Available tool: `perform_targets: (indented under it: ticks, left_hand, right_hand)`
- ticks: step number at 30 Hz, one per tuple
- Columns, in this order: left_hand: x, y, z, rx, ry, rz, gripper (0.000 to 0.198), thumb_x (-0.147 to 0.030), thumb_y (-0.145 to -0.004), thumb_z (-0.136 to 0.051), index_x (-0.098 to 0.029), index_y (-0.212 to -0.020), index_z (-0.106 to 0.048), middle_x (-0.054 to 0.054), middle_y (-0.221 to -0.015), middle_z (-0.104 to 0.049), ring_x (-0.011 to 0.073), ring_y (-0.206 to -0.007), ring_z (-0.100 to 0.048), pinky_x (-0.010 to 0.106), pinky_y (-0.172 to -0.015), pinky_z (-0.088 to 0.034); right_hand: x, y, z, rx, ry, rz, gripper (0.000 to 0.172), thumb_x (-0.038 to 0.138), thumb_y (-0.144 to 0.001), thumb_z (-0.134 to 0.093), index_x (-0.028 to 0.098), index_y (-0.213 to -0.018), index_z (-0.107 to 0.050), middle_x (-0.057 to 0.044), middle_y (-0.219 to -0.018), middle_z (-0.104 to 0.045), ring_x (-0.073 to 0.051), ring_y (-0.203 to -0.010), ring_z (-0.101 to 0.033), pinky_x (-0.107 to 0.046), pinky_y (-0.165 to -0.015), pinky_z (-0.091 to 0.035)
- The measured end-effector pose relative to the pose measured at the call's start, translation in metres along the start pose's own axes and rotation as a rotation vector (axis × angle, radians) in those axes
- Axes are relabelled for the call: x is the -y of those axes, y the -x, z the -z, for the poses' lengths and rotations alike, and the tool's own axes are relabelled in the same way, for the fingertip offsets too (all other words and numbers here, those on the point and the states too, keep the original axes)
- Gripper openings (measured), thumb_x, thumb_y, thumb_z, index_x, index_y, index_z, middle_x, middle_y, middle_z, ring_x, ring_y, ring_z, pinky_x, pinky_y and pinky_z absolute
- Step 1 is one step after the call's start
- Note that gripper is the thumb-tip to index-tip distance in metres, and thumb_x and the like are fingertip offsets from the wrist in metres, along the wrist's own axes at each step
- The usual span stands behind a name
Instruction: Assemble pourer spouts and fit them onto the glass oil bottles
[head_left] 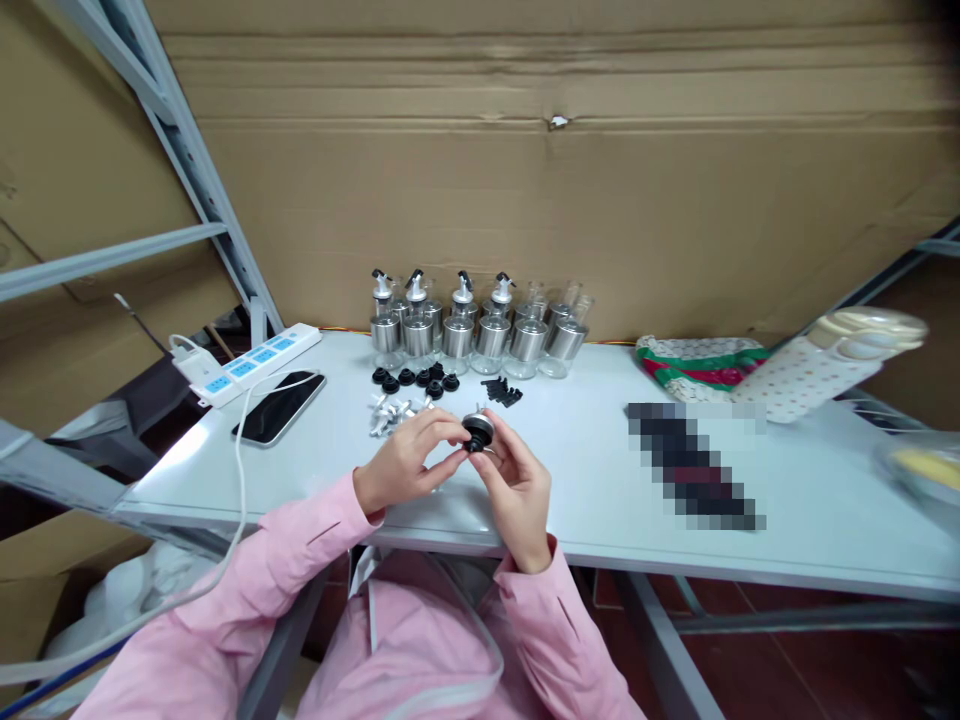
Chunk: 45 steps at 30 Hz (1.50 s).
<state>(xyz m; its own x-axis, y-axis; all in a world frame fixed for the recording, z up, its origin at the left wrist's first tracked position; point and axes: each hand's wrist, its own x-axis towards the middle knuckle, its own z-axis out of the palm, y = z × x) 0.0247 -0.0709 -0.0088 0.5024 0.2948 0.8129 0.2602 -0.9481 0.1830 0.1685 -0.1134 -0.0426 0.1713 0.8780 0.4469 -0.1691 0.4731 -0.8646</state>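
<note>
Above the front of the table, the fingertips of my left hand and my right hand close on one bottle pourer top. It has a black ribbed stopper and a silver collar, with the stopper end toward me. Just beyond my left hand lie silver spout pieces in a small heap. Behind them are several loose black stoppers, with small black lever pieces to their right. Glass bottles with metal sleeves stand in rows at the back; some carry silver pourers with black levers.
A white power strip, a phone and a white cable lie at left. A patterned cloth, a dotted white container, a pixelated dark object and a bowl sit at right. Cardboard walls the back.
</note>
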Motion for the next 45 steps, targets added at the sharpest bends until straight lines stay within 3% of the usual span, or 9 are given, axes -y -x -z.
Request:
perform_targets:
  ticks: [5,9,11,17,24,33,45]
  left_hand:
    - [-0.0007,0.0011,0.0007,-0.035,0.053,0.070,0.028,-0.015,-0.080,-0.055,-0.018,-0.107,-0.047,0.007,-0.097,-0.053,0.0158,-0.090,-0.053,0.030,-0.079,-0.047]
    - [-0.0012,-0.0011,0.0022,0.081,0.202,0.191,0.043,-0.019,-0.080,-0.052,-0.018,-0.121,-0.041,0.011,-0.112,-0.049,0.0179,-0.099,-0.050,0.030,-0.080,-0.048]
    - [-0.0012,-0.0024,0.0022,0.122,0.257,0.224,0.040,-0.018,-0.081,-0.052,-0.019,-0.120,-0.043,0.009,-0.110,-0.051,0.0175,-0.100,-0.050,0.030,-0.080,-0.048]
    - [0.0022,-0.0010,-0.0008,0.093,0.434,0.352,0.036,-0.020,-0.079,-0.056,-0.019,-0.114,-0.049,0.008,-0.106,-0.053,0.0173,-0.097,-0.053,0.029,-0.081,-0.047]
    - [0.0029,0.0032,-0.0036,0.072,0.494,0.381,0.027,-0.023,-0.079,-0.057,-0.019,-0.105,-0.051,0.006,-0.096,-0.051,0.0158,-0.089,-0.051,0.030,-0.079,-0.044]
    - [0.0006,0.0033,-0.0023,0.073,0.498,0.412,0.018,-0.026,-0.080,-0.060,-0.017,-0.092,-0.051,0.003,-0.084,-0.050,0.0134,-0.079,-0.048,0.029,-0.074,-0.041]
    - [0.0007,0.0041,-0.0030,0.094,0.464,0.394,0.018,-0.029,-0.083,-0.056,-0.017,-0.093,-0.050,0.003,-0.083,-0.048,0.0139,-0.078,-0.048,0.030,-0.074,-0.040]
  right_hand:
    - [-0.0013,-0.0005,0.0013,0.050,0.081,0.058,0.041,0.020,-0.081,-0.060,0.027,-0.121,-0.055,-0.007,-0.118,-0.057,-0.018,-0.101,-0.060,-0.031,-0.085,-0.053]
    - [0.0000,-0.0005,0.0020,0.076,0.205,0.137,0.037,0.020,-0.083,-0.057,0.025,-0.120,-0.054,-0.007,-0.108,-0.056,-0.017,-0.096,-0.058,-0.031,-0.082,-0.051]
    - [0.0003,-0.0005,0.0020,0.074,0.257,0.166,0.036,0.020,-0.084,-0.056,0.024,-0.120,-0.054,-0.007,-0.105,-0.056,-0.017,-0.094,-0.057,-0.031,-0.080,-0.051]
    - [-0.0010,0.0004,0.0028,0.080,0.350,0.218,0.037,0.020,-0.086,-0.052,0.026,-0.123,-0.050,-0.007,-0.105,-0.055,-0.018,-0.094,-0.054,-0.033,-0.079,-0.047]
    - [0.0029,0.0009,0.0027,0.090,0.403,0.242,0.033,0.022,-0.087,-0.051,0.024,-0.120,-0.052,-0.007,-0.107,-0.056,-0.018,-0.094,-0.053,-0.032,-0.079,-0.045]
    - [0.0045,0.0002,0.0051,0.097,0.340,0.176,0.027,0.024,-0.087,-0.050,0.024,-0.113,-0.056,-0.004,-0.096,-0.057,-0.016,-0.087,-0.052,-0.030,-0.076,-0.043]
    - [0.0085,-0.0045,0.0059,0.108,0.097,0.059,0.023,0.026,-0.080,-0.059,0.022,-0.102,-0.062,-0.003,-0.087,-0.058,-0.016,-0.078,-0.054,-0.031,-0.073,-0.045]
